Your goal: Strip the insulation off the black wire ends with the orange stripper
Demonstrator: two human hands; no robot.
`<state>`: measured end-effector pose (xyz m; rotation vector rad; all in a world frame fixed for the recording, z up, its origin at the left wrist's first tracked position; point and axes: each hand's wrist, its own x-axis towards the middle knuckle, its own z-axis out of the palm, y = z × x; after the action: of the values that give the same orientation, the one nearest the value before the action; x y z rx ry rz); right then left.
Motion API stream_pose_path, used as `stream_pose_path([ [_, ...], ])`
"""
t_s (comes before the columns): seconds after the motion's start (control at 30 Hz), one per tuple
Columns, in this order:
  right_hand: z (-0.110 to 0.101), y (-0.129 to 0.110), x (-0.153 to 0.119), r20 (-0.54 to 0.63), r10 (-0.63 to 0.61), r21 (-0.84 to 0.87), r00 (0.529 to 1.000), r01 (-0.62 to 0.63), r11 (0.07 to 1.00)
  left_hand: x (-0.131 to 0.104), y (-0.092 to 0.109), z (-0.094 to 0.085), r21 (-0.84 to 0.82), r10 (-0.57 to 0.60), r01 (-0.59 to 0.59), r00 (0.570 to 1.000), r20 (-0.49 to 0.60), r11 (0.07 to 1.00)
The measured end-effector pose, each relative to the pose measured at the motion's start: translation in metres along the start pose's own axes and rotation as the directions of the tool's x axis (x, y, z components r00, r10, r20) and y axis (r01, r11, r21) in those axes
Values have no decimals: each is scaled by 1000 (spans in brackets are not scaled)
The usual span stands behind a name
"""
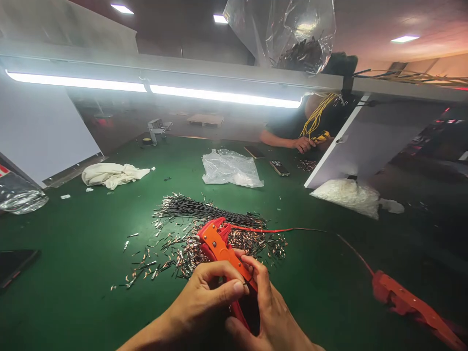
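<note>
An orange and red wire stripper is in my right hand, its jaws pointing up and left over the pile of scraps. My left hand is beside it, thumb and forefinger pinched on a small dark piece of wire in front of the tool's handles. Behind the jaws lies a bundle of black wires with bare ends. Short cut bits and copper strands are heaped around it. A thin red and black wire runs right from near the jaws.
A second orange tool is at the lower right. Farther back are a clear plastic bag, a white cloth, a phone and a bag of white pieces. Across the table, a person's hand is near yellow wires.
</note>
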<state>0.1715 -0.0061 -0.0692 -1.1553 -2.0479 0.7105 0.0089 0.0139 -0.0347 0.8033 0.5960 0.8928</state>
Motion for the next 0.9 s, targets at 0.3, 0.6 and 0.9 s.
stream_pose_path([
  [0.3,-3,-3,-1,-58,-162,-125,985,154,980,-2,11,7,-109,-28,21,998,-60,994],
  [0.6,-13,-5,0,-11,-179,-56,984,178,982,0,11,-2,-44,-16,15,999,-29,999],
  [0.9,-30,-18,3,-206,-182,-94,962,165,982,-3,16,-10,111,-29,44,991,-128,993],
])
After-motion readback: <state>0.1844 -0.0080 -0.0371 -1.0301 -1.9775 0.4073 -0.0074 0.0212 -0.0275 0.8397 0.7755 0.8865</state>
